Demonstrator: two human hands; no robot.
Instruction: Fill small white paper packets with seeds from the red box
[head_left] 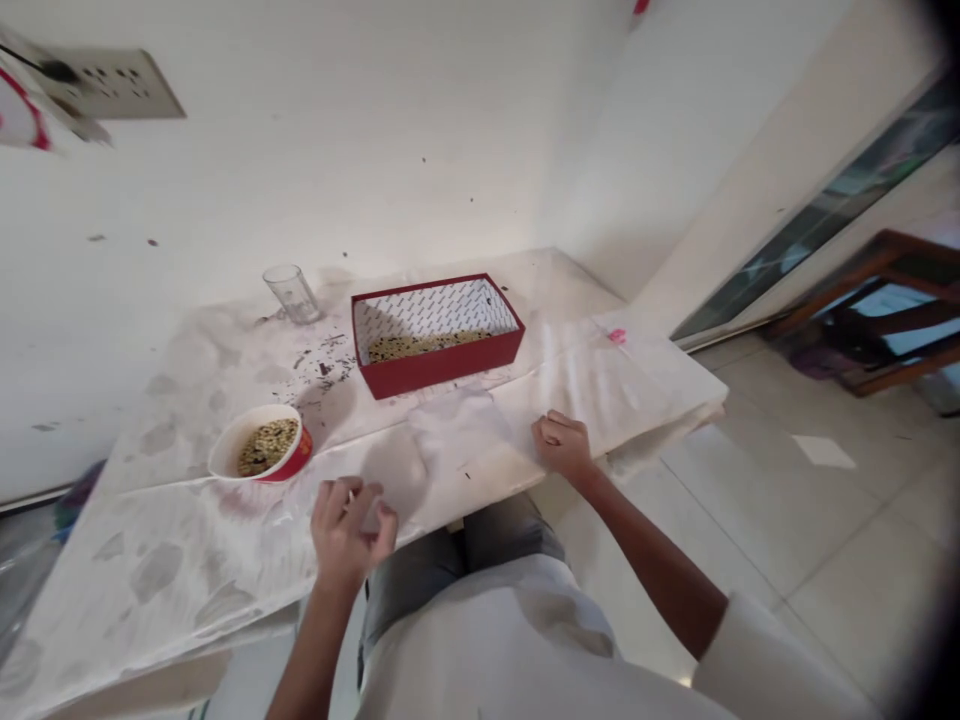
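My left hand [351,530] hovers above the table's front edge, fingers loosely curled and the thumb apart from them. Nothing shows in its grasp. Just beyond it stands a red and white paper bowl [304,450] with mixed pale and dark seeds [268,446] inside. My right hand [561,443] is closed in a fist at the front edge, right of the middle; no object shows in it. Farther back sits an open dark red box [442,368] with a patterned white lining and a layer of similar seeds [427,346] on its bottom. Neither hand touches bowl or box.
A clear glass [292,295] stands at the back left, near scattered dark bits [324,370]. Wrinkled clear plastic covers the table [187,540]. A small pink piece [617,336] lies right of the box. The wall has a socket panel [112,85]; a wooden chair [870,310] stands right.
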